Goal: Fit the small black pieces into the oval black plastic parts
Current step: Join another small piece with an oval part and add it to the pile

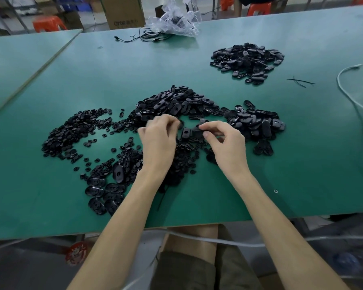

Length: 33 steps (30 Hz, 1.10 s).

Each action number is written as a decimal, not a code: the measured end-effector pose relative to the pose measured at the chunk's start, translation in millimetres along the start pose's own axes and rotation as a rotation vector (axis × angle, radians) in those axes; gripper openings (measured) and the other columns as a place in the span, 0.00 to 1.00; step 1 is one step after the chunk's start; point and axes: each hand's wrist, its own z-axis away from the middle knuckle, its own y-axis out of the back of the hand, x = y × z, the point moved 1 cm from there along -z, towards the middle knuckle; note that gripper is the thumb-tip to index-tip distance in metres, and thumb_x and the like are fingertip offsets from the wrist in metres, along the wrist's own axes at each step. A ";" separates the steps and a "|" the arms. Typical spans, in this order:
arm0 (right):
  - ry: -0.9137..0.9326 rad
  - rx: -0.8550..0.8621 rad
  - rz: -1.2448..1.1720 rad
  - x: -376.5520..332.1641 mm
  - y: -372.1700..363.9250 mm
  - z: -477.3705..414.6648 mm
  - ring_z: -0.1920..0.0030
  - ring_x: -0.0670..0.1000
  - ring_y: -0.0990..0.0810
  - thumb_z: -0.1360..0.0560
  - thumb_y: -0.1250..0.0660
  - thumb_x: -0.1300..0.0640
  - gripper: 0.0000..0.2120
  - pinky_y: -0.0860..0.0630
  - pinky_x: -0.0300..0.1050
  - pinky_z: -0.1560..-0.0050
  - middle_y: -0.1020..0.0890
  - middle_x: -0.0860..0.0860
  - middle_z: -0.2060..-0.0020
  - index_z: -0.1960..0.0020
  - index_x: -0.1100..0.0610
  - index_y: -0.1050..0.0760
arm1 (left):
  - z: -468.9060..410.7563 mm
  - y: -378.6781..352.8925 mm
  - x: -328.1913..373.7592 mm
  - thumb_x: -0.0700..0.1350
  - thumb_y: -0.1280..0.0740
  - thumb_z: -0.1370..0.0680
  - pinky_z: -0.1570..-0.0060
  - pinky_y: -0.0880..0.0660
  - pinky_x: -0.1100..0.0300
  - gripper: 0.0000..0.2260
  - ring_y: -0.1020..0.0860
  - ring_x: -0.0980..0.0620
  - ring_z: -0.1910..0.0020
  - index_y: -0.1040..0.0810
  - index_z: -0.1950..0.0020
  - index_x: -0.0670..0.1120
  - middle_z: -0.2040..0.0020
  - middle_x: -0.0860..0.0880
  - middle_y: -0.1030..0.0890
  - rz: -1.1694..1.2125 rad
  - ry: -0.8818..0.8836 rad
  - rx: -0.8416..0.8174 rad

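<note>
Alignment counts: right hand [224, 141] pinches an oval part [196, 130]; left hand [158, 137] at nine o'clock, fingers bunched, contents hidden, should press squarely.

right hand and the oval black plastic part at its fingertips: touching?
Touching. The head view shows the right hand pinching the oval black plastic part between thumb and forefinger tips.

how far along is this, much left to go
Possibly done: the separate far pile of oval parts, though fitted pieces are too small to see. In hand: the right hand pinches an oval part; the left hand has curled fingers, contents blurred. Left: the big oval pile and loose small pieces.
</note>
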 end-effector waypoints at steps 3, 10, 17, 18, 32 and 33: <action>-0.020 0.017 -0.001 1.1 0.3 0.1 0.51 0.42 0.18 0.20 0.29 0.64 0.10 0.24 0.32 0.50 0.15 0.45 0.49 0.47 0.49 0.15 | -2.7 4.6 -12.6 0.45 0.34 0.16 0.38 0.40 0.53 0.07 0.30 0.47 0.38 0.21 0.39 0.48 0.39 0.47 0.23 -0.318 0.114 0.060; -0.038 0.017 0.009 0.9 0.3 0.1 0.51 0.42 0.18 0.20 0.29 0.64 0.09 0.25 0.30 0.49 0.14 0.47 0.49 0.46 0.52 0.15 | -3.1 -0.1 -17.0 0.51 0.35 0.15 0.36 0.42 0.48 0.11 0.32 0.43 0.36 0.21 0.36 0.48 0.38 0.45 0.26 -0.409 0.164 -0.067; -0.036 0.024 0.024 0.6 0.4 -0.2 0.52 0.42 0.18 0.20 0.29 0.63 0.08 0.24 0.31 0.48 0.14 0.46 0.50 0.45 0.53 0.15 | -1.7 0.1 -12.5 0.52 0.30 0.18 0.44 0.45 0.55 0.06 0.31 0.48 0.39 0.18 0.44 0.53 0.44 0.51 0.25 -0.270 0.087 -0.100; -0.034 0.025 0.027 0.6 0.3 -0.2 0.51 0.42 0.18 0.20 0.29 0.63 0.08 0.23 0.32 0.48 0.14 0.46 0.50 0.45 0.53 0.15 | -1.5 -0.4 -12.0 0.53 0.30 0.19 0.44 0.45 0.55 0.06 0.31 0.49 0.39 0.17 0.44 0.54 0.45 0.51 0.25 -0.254 0.078 -0.121; -0.060 0.054 -0.018 -3.9 2.1 0.8 0.52 0.43 0.15 0.20 0.29 0.62 0.07 0.19 0.40 0.44 0.13 0.45 0.52 0.45 0.54 0.14 | -1.0 -3.9 -9.1 0.56 0.29 0.20 0.47 0.46 0.56 0.08 0.30 0.50 0.43 0.18 0.50 0.52 0.50 0.53 0.24 -0.191 0.027 -0.189; -0.064 0.058 -0.020 -4.2 2.2 0.8 0.52 0.43 0.15 0.20 0.28 0.61 0.07 0.19 0.41 0.43 0.13 0.45 0.52 0.44 0.54 0.14 | -1.0 -4.0 -9.0 0.55 0.29 0.20 0.48 0.46 0.56 0.08 0.30 0.50 0.44 0.18 0.50 0.52 0.51 0.53 0.24 -0.189 0.030 -0.192</action>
